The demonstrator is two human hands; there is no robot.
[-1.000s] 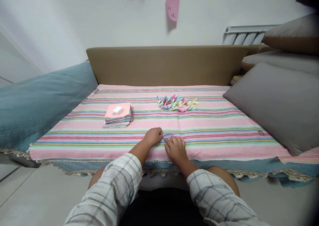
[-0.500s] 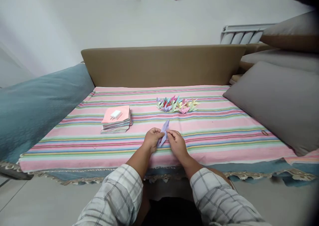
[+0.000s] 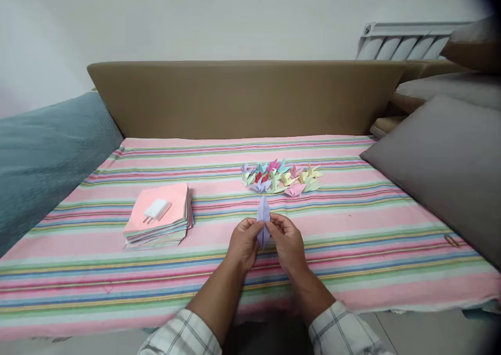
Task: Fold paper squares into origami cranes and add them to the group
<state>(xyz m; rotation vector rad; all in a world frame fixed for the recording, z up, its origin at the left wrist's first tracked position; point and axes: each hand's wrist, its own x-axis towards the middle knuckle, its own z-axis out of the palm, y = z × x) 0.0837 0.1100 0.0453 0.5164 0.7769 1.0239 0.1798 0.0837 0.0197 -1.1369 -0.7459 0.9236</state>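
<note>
Between my two hands is a folded piece of lilac origami paper (image 3: 263, 209), a narrow diamond standing nearly upright with a crease down its middle. My left hand (image 3: 245, 240) pinches its left edge between thumb and fingers. On the opposite edge my right hand (image 3: 287, 240) pinches it the same way. Just beyond the paper's top lies a cluster of small folded paper cranes (image 3: 276, 178) in pink, red, yellow, green, blue and lilac. The fingers behind the paper are partly hidden.
To the left, a stack of square coloured paper (image 3: 176, 201) bears a white charger plug (image 3: 157, 209). A striped cloth (image 3: 219, 287) covers the seat. Grey cushions (image 3: 442, 162) rise on the right, a blue cushion (image 3: 50, 146) on the left, and a brown backrest (image 3: 242, 99) behind.
The lilac paper has turned from tilted to nearly upright, and both hands now hold its opposite edges evenly. The camera view has moved closer to the seat.
</note>
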